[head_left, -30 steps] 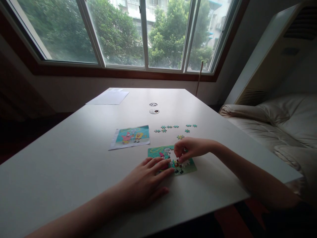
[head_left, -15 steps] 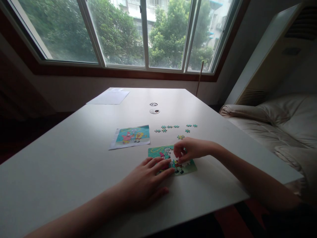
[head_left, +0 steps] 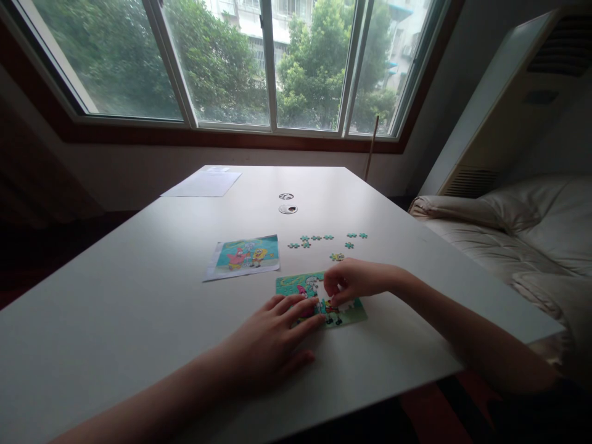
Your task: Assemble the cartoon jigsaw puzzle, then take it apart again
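Observation:
A partly assembled cartoon jigsaw puzzle [head_left: 285, 285] lies on the white table. White shows through a gap in its right half. My left hand [head_left: 282, 327] rests with spread fingers on the puzzle's lower left part, its palm on the table side. Above the right half, my right hand [head_left: 354, 282] is closed, thumb and fingers pinched on a puzzle piece at the edge of the gap. That piece is mostly hidden by the fingertips. Just beyond this hand lie loose yellowish pieces [head_left: 337, 256].
Several teal puzzle pieces [head_left: 316, 238] are scattered behind the puzzle. A printed reference picture [head_left: 247, 254] lies to the left. Farther back are two round discs [head_left: 287, 209] and white paper sheets [head_left: 203, 184]. A pale sofa [head_left: 485, 228] stands right of the table [head_left: 139, 296].
Both hands stay almost in place, the right one still pinched at the gap. The whole view shifts very slightly.

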`<state>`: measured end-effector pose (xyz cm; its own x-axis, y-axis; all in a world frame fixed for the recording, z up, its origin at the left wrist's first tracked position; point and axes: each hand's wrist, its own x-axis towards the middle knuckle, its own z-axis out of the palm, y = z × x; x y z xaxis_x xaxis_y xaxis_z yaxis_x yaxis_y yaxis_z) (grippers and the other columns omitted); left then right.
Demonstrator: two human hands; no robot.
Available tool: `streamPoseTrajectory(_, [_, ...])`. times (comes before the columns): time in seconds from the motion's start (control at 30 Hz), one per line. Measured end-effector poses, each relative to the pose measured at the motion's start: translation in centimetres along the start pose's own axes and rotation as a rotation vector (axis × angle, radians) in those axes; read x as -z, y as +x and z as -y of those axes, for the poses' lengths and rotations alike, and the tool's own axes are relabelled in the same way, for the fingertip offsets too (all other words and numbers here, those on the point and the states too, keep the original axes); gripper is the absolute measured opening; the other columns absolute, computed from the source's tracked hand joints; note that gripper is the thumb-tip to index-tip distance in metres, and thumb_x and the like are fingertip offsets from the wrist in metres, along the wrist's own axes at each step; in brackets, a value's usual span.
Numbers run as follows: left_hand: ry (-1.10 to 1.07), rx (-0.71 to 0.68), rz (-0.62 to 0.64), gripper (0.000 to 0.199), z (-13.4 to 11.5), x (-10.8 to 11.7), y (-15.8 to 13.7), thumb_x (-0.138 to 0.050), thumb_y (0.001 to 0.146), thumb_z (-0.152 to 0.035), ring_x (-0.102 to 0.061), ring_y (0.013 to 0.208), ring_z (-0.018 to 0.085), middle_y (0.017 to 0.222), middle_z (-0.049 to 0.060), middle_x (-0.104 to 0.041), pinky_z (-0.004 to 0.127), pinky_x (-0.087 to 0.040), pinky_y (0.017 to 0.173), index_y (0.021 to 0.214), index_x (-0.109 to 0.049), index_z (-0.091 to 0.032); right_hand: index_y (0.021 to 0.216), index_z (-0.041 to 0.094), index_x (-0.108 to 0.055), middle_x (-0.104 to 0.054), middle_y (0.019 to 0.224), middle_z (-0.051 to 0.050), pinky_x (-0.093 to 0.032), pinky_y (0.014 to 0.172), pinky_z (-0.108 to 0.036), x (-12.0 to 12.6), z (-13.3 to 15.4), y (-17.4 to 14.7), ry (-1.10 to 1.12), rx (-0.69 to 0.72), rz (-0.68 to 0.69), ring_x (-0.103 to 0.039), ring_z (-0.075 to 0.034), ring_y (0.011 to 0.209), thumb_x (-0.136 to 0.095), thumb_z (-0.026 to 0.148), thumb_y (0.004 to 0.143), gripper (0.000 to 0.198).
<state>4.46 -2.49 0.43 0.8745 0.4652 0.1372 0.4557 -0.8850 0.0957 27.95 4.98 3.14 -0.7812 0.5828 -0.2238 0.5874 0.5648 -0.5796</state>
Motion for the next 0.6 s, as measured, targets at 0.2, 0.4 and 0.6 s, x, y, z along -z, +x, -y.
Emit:
streamPoseTrajectory(0.2, [0.01, -0.006, 0.011, 0.046, -0.02, 0.2, 0.06, -0.04, 0.091, -0.039, -0.041, 0.116, 0.032, 0.133, 0.01, -0.042, 0.049, -0.037, 0.092, 0.133, -0.035, -0.022, 0.079, 0.015, -0.062, -0.058, 0.069, 0.002, -0.035, 0.052, -0.018, 0.01, -0.37, 0.0, 0.019, 0.015, -0.008, -0.048, -0.007, 0.061, -0.066, 0.033, 0.071, 0.021])
streamPoseTrajectory(0.4, [0.051, -0.061, 0.018, 0.044, -0.41, 0.35, 0.02, -0.043, 0.09, -0.037, -0.043, 0.116, 0.032, 0.133, 0.012, -0.044, 0.048, -0.038, 0.092, 0.13, -0.04, -0.018, 0.079, 0.015, -0.061, -0.058, 0.07, 0.002, -0.035, 0.052, -0.018, 0.17, -0.28, 0.0, 0.021, -0.035, 0.001, -0.049, -0.008, 0.061, -0.067, 0.036, 0.07, 0.023])
streamPoseTrajectory(0.6, [0.027, -0.098, -0.002, 0.041, -0.55, 0.33, 0.06, -0.042, 0.091, -0.036, -0.046, 0.112, 0.029, 0.127, 0.01, -0.051, 0.044, -0.037, 0.095, 0.126, -0.044, -0.016, 0.078, 0.014, -0.061, -0.056, 0.067, 0.002, -0.034, 0.051, -0.019, 0.1, 0.05, -0.19, 0.016, -0.046, 0.024, -0.047, -0.008, 0.059, -0.064, 0.039, 0.073, 0.026])
